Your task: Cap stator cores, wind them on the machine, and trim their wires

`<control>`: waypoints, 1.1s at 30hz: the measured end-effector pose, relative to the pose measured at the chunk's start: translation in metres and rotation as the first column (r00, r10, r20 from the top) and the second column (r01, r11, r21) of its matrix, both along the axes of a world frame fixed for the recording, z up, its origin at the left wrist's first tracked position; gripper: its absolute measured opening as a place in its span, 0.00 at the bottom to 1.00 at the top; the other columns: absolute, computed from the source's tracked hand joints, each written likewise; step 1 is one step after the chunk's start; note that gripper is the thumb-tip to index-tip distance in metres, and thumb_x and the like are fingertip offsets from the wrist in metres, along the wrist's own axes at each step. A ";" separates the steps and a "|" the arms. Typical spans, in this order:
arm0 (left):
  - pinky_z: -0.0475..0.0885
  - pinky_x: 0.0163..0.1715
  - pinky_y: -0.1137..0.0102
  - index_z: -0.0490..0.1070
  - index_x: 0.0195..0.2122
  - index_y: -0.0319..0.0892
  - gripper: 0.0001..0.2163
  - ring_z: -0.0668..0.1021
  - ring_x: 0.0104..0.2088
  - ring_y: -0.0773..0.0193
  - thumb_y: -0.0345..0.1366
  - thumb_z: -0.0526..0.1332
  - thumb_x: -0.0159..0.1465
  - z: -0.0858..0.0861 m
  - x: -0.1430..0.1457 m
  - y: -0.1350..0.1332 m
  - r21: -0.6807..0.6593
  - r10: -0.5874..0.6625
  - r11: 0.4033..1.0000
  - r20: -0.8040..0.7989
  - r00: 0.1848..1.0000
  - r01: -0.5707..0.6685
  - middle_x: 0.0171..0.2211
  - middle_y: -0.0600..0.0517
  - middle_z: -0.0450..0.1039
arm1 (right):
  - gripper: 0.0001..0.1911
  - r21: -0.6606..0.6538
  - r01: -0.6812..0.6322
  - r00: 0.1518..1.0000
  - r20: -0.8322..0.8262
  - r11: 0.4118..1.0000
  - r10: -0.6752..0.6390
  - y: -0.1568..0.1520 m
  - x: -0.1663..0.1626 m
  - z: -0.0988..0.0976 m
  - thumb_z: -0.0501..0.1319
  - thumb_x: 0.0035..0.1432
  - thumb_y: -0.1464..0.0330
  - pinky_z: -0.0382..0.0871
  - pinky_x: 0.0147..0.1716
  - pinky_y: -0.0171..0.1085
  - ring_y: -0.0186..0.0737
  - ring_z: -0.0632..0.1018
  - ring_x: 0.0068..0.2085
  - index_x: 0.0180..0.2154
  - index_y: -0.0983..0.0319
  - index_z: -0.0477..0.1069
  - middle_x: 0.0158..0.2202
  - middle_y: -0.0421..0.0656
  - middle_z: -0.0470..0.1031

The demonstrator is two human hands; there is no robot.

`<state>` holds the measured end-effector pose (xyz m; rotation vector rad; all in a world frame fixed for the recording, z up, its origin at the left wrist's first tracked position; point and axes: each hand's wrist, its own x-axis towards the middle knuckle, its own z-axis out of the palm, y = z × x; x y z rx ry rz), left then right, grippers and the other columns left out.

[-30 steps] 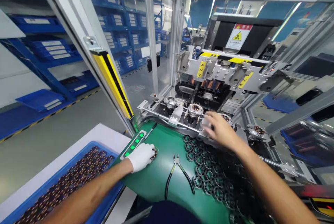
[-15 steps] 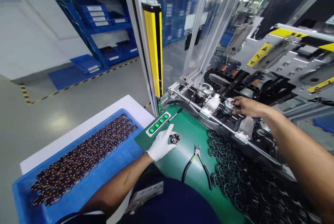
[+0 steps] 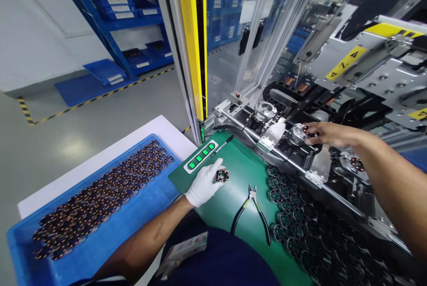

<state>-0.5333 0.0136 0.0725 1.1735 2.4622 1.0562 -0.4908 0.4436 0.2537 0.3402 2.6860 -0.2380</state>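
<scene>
My left hand [image 3: 204,183], in a white glove, is closed around a small copper-wound stator [image 3: 222,175] just over the green work surface [image 3: 238,157]. My bare right hand [image 3: 328,134] reaches into the machine, its fingers closed on another copper-wound stator [image 3: 310,131]. That stator is at the right side of a round metal fixture [image 3: 298,134]; whether it still touches the fixture I cannot tell. Farther right, a second fixture bears a wound stator [image 3: 356,164], partly behind my forearm. Black-handled cutting pliers [image 3: 252,195] lie spread on the green surface.
Rows of black ring-shaped cores [image 3: 293,215] cover the right of the work surface. A blue tray [image 3: 133,208] of wound stators stands at left. Near a panel with green buttons [image 3: 202,156] lies a pen [image 3: 222,146]. A yellow light-curtain post [image 3: 192,46] and metal rail [image 3: 293,163] border the machine.
The view has shifted slightly. My right hand has moved a little to the right with the stator, which now shows more between its fingers. My left hand keeps its stator.
</scene>
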 end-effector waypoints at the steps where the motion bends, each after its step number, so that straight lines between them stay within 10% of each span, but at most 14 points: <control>1: 0.71 0.55 0.56 0.48 0.67 0.47 0.39 0.77 0.53 0.55 0.29 0.65 0.57 0.000 0.000 0.000 -0.003 0.004 1.000 -0.002 1.000 -0.004 0.53 0.48 0.75 | 0.15 -0.012 0.001 1.000 -0.003 1.000 -0.001 0.000 0.001 0.009 0.63 0.59 0.67 0.66 0.53 0.40 0.47 0.74 0.57 0.38 0.75 0.80 0.58 0.62 0.70; 7: 0.71 0.55 0.57 0.50 0.66 0.45 0.39 0.77 0.52 0.53 0.33 0.68 0.56 0.003 -0.001 0.003 -0.034 0.032 0.999 0.005 0.999 -0.032 0.51 0.47 0.76 | 0.17 -0.130 -0.228 0.952 -0.238 0.965 0.193 -0.061 0.048 0.047 0.58 0.64 0.61 0.61 0.62 0.50 0.50 0.67 0.64 0.44 0.67 0.79 0.66 0.53 0.61; 12: 0.70 0.53 0.55 0.53 0.65 0.44 0.39 0.76 0.51 0.48 0.38 0.70 0.54 0.007 -0.006 0.019 -0.064 0.084 0.994 0.003 0.997 -0.083 0.49 0.45 0.75 | 0.10 -0.105 -0.418 0.834 -0.438 0.902 0.335 -0.188 0.085 -0.042 0.57 0.66 0.69 0.69 0.59 0.48 0.47 0.71 0.60 0.40 0.65 0.77 0.62 0.53 0.65; 16: 0.70 0.54 0.55 0.53 0.65 0.42 0.38 0.76 0.52 0.48 0.39 0.67 0.56 0.007 -0.006 0.024 -0.097 0.080 0.992 -0.044 0.996 -0.084 0.50 0.43 0.74 | 0.07 -0.070 -0.323 0.861 -0.435 0.944 0.262 -0.240 0.072 -0.115 0.60 0.61 0.75 0.75 0.50 0.51 0.54 0.76 0.53 0.40 0.66 0.76 0.51 0.57 0.74; 23: 0.62 0.63 0.50 0.47 0.67 0.40 0.34 0.64 0.65 0.44 0.42 0.60 0.63 0.062 -0.006 0.006 -0.016 0.001 1.000 -0.258 0.966 -0.005 0.64 0.37 0.60 | 0.12 -0.030 -0.150 0.752 -0.653 0.988 0.095 -0.231 0.133 -0.083 0.60 0.63 0.71 0.72 0.55 0.51 0.53 0.72 0.58 0.48 0.66 0.73 0.56 0.58 0.71; 29: 0.55 0.63 0.46 0.55 0.66 0.38 0.38 0.59 0.65 0.37 0.55 0.61 0.60 0.178 0.001 0.146 -0.107 -0.368 0.919 -0.580 0.727 0.380 0.59 0.38 0.66 | 0.15 -0.051 -0.036 0.657 -0.754 0.998 -0.015 -0.264 0.203 -0.067 0.58 0.61 0.73 0.76 0.52 0.49 0.52 0.75 0.56 0.50 0.66 0.70 0.56 0.58 0.71; 33: 0.55 0.62 0.45 0.64 0.61 0.43 0.35 0.54 0.66 0.35 0.52 0.68 0.55 0.206 0.033 0.267 -0.355 -0.633 0.761 -0.591 0.500 0.544 0.65 0.40 0.57 | 0.16 -0.076 0.027 0.589 -0.805 0.997 -0.077 -0.284 0.231 -0.074 0.57 0.59 0.74 0.76 0.51 0.48 0.53 0.75 0.57 0.49 0.63 0.70 0.58 0.57 0.70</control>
